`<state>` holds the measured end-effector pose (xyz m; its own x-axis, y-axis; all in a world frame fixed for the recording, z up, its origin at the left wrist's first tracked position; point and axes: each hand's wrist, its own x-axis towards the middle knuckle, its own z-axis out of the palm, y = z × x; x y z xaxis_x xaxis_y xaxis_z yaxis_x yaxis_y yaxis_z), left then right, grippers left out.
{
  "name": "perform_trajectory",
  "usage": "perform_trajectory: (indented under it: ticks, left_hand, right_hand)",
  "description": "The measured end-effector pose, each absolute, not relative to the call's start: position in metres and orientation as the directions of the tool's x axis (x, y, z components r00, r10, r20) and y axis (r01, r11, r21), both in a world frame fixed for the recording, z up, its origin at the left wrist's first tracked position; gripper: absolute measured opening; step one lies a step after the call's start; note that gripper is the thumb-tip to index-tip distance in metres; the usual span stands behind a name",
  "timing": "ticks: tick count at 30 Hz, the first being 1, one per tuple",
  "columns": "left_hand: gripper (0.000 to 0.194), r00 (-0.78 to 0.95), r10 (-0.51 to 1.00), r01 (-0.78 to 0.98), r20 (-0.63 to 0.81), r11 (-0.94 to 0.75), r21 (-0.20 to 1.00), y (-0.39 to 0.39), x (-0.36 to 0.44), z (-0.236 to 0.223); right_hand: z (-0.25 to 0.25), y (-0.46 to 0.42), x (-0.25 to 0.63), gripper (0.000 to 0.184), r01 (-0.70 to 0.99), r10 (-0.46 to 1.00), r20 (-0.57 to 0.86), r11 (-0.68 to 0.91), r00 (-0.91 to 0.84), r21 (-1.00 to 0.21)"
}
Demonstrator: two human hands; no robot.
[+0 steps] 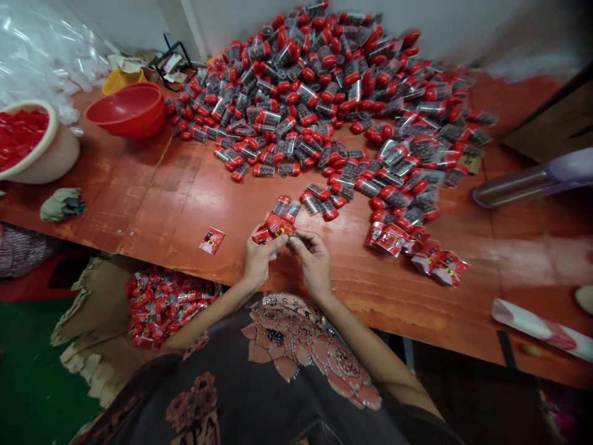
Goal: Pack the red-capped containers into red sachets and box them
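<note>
A red foil sachet (277, 225) is pinched up between my left hand (259, 259) and my right hand (312, 262), just above the near edge of the table, with a clear red-capped plastic tub (282, 207) standing against its top edge. I can't tell from here whether the tub sits inside it. My left hand is curled closed, its thumb pressed on the sachet's lower part, and my right hand is closed too, its fingertips (296, 242) pinching the sachet from the other side. A few loose tubs lie just ahead of my hands on the orange-red wooden table (139, 198), running back into a big heap of the same tubs (301, 93). Just left of my left hand lies a single flat sachet (212, 240), and off to the right is a small pile of red sachets (417, 254). Below the table edge on my left, torn cardboard (92, 309) holds many more sachets (169, 306). Further left on the table sit a red plastic bowl (126, 110) and a white basin (28, 139) full of red pieces.
</note>
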<state>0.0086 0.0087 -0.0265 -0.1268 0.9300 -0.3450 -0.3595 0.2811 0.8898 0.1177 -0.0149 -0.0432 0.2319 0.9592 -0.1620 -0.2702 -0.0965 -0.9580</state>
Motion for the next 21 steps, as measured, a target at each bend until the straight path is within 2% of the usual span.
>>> perform_trajectory:
  ticks: [5,7,10,14,18,21]
  left_hand:
    - [0.035,-0.092,0.927,-0.344,-0.364,0.314,0.885,0.018,-0.001,-0.024]
    - [0.035,-0.039,0.924,-0.319,-0.381,0.350,0.881,0.019,-0.005,-0.024]
    - [0.040,0.010,0.909,-0.267,-0.416,0.404,0.875,0.019,-0.009,-0.027]
    - [0.052,-0.041,0.924,-0.347,-0.380,0.344,0.873,0.019,-0.011,-0.028]
    - [0.039,-0.030,0.920,-0.361,-0.390,0.354,0.863,0.019,-0.011,-0.026]
    - [0.038,-0.023,0.918,-0.372,-0.395,0.359,0.856,0.019,-0.010,-0.027]
  right_hand:
    - [-0.046,-0.012,0.133,0.049,-0.155,0.996,-0.080,-0.075,0.027,-0.985]
    - [-0.047,-0.010,0.140,0.052,-0.108,0.997,-0.066,-0.069,-0.036,-0.992]
    - [-0.051,-0.008,0.149,0.047,-0.123,0.991,-0.086,-0.098,-0.102,-0.988]
    - [-0.054,-0.011,0.149,0.037,-0.204,0.983,-0.167,-0.179,-0.074,-0.963]
    - [-0.054,-0.014,0.142,0.033,-0.292,0.971,-0.241,-0.231,-0.004,-0.928]
    - [-0.053,-0.015,0.137,0.031,-0.325,0.958,-0.288,-0.271,0.005,-0.906]
